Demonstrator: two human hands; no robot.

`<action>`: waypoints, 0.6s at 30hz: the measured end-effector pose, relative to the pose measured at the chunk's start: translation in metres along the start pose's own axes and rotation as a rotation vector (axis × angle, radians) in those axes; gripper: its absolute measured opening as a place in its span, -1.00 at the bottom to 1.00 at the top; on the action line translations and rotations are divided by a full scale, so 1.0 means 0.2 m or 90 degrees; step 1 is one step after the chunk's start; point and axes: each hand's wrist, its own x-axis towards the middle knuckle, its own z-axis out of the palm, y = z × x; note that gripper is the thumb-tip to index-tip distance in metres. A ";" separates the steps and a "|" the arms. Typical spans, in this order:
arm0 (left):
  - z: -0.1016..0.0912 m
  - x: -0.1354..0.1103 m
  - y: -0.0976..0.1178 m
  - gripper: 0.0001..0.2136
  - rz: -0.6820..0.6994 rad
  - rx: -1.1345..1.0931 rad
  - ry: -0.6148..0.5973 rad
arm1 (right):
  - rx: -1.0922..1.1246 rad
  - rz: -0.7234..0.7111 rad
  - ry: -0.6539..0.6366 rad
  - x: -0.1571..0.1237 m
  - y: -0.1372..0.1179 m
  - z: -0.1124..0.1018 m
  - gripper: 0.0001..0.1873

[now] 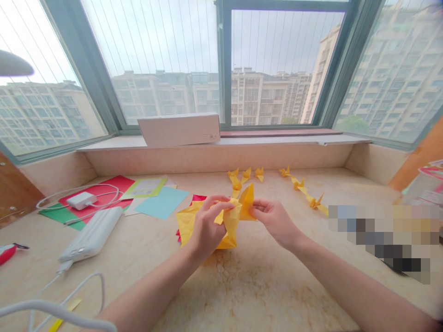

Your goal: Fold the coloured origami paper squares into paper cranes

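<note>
Left grip (pixel 207 226) closed on folded yellow paper (pixel 230 221), fingers wrapped round its near side; right grip (pixel 273 219) pinches its upper flap from 3 o'clock. Paper sits mid-worktop (pixel 249 286), yellow paper cranes (pixel 297 183) at 12 o'clock, power bank (pixel 92 233) at 9 o'clock.

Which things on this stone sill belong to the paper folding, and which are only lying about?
Belonging to the folding: yellow folded paper, left hand, right hand, yellow paper cranes, light blue paper sheet.
Lying about: white power bank, white charger, white cardboard box.
</note>
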 end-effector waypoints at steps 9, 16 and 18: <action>0.00 -0.01 -0.03 -0.82 0.053 0.041 -0.013 | 0.010 0.022 0.084 0.01 0.01 -0.03 -0.65; -0.02 0.02 -0.02 -0.87 -0.037 0.054 0.023 | -0.182 -0.182 0.195 -0.01 0.00 -0.04 -0.65; -0.02 0.03 -0.02 -0.91 -0.074 0.049 0.030 | -0.269 -0.284 0.148 -0.03 -0.01 -0.03 -0.71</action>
